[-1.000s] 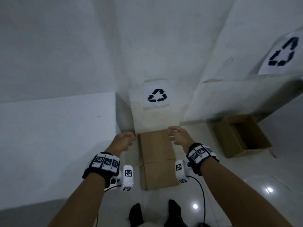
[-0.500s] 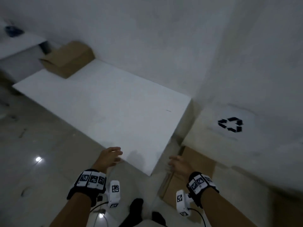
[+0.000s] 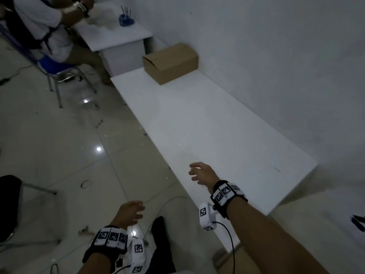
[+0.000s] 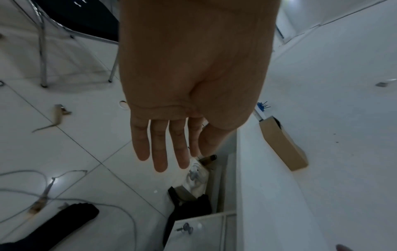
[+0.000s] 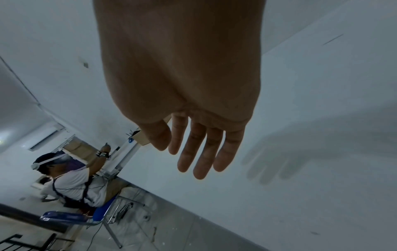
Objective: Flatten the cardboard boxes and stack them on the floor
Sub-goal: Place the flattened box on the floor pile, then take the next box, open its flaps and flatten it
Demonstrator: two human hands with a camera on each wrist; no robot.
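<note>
A brown cardboard box [image 3: 170,63] stands assembled at the far end of the long white table [image 3: 207,123], against the wall; it also shows in the left wrist view [image 4: 283,144]. My right hand [image 3: 199,173] hovers over the table's near part, fingers straight and spread, holding nothing [image 5: 197,152]. Lower down, over the tiled floor, my left hand [image 3: 131,212] hangs with straight fingers, empty [image 4: 165,144]. A corner of flattened cardboard [image 3: 227,260] peeks out on the floor under my right forearm.
A seated person [image 3: 45,28] occupies a blue chair [image 3: 53,70] at a small white desk [image 3: 116,38] beyond the table. Cables [image 4: 64,200] and scraps of tape [image 4: 58,117] litter the floor. A black chair [image 3: 11,194] stands at my left.
My view has swung left, from the flattened cardboard on the floor to the white table and the box at its far end. Both hands came off the cardboard and rose, empty.
</note>
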